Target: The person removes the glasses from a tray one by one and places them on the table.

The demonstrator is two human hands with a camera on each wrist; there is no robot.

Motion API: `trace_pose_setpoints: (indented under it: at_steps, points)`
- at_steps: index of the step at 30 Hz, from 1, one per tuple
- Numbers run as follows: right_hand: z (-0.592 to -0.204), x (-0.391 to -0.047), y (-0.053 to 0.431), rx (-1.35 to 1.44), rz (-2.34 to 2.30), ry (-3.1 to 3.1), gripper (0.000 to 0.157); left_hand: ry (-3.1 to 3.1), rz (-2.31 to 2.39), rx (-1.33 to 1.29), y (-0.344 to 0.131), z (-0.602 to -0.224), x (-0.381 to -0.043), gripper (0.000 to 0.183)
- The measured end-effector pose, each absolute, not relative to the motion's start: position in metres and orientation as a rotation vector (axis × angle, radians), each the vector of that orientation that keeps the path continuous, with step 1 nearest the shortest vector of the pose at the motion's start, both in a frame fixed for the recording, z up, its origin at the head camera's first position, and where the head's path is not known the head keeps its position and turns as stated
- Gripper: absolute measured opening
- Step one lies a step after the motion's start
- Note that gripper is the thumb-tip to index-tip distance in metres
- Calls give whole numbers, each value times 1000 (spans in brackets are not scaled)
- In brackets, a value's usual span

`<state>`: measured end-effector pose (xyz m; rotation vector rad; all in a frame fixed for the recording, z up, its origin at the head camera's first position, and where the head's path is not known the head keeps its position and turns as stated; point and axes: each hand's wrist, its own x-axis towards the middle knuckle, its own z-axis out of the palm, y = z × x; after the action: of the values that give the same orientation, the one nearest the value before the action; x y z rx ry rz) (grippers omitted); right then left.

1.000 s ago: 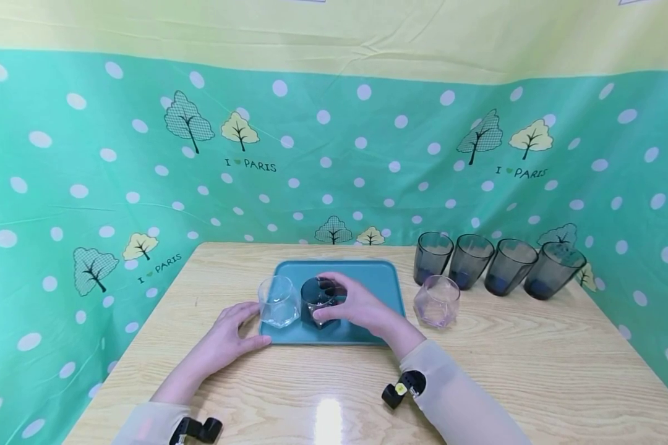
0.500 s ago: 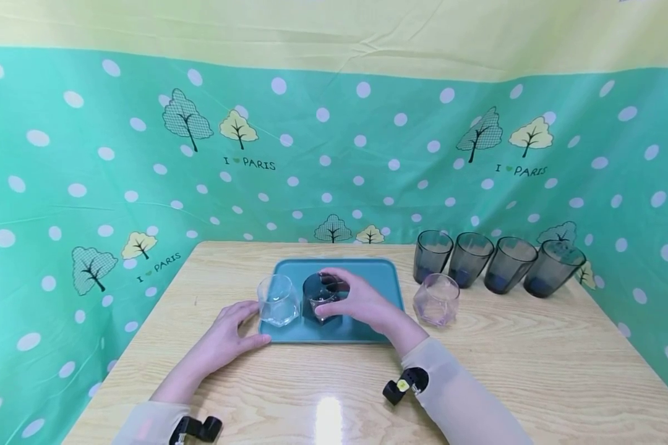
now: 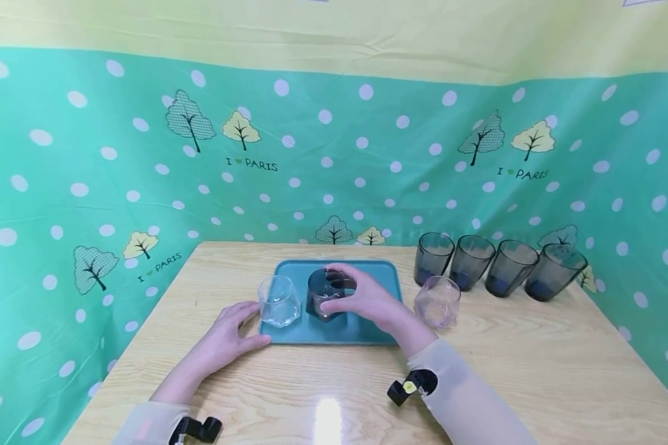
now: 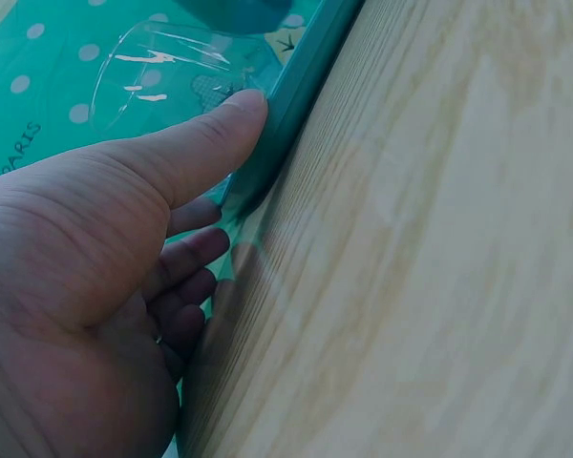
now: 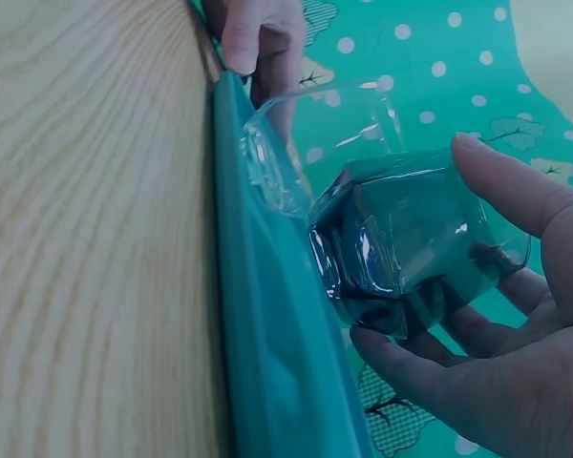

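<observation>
My right hand [image 3: 367, 303] grips a dark grey faceted glass tumbler [image 5: 401, 248], thumb on one side and fingers on the other. The tumbler stands upright over the middle of a blue tray [image 3: 373, 278], close to its surface. Left of it on the tray is a clear faceted tumbler [image 3: 279, 303]. My left hand [image 3: 228, 337] holds the tray's front left corner, with the thumb [image 4: 234, 119] at the front rim and the fingers along the left side. That clear tumbler is right beside the left fingertips.
Just right of the tray stands a pink-tinted faceted tumbler [image 3: 437, 303]. Behind it, several tall smoky glasses [image 3: 462, 262] line up along the back right of the wooden table [image 3: 523, 371]. A green dotted curtain [image 3: 362, 167] hangs behind the table.
My right hand has shifted the dark tumbler a little to the right and slightly back, away from the clear tumbler. The left hand stays at the tray corner.
</observation>
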<state>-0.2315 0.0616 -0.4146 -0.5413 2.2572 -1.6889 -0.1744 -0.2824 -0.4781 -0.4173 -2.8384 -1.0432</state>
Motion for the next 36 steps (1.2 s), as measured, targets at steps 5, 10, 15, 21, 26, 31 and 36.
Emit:
trace_pose_setpoints:
  at_steps: [5, 10, 15, 21, 26, 31, 36]
  points:
    - [-405, -227, 67, -514, -1715, 2229, 83, -2841, -1046, -420, -282, -479, -174, 88]
    - [-395, -223, 74, -521, -1737, 2203, 82, -2828, -1049, -428, -281, -476, -174, 87]
    - [-387, -219, 80, -558, -1752, 2194, 82, -2828, -1045, -433, -280, -476, -173, 87]
    - [-379, -214, 88, -608, -1757, 2200, 82, -2831, -1042, -424, -281, -476, -173, 87]
    - [-371, -210, 98, -597, -1763, 2218, 82, -2833, -1042, -423, -281, -477, -173, 87]
    - [-363, -205, 109, -589, -1747, 2259, 84, -2826, -1044, -430, -281, -478, -173, 86]
    - [-354, -201, 122, -584, -1753, 2290, 84, -2824, -1042, -430, -281, -478, -173, 86]
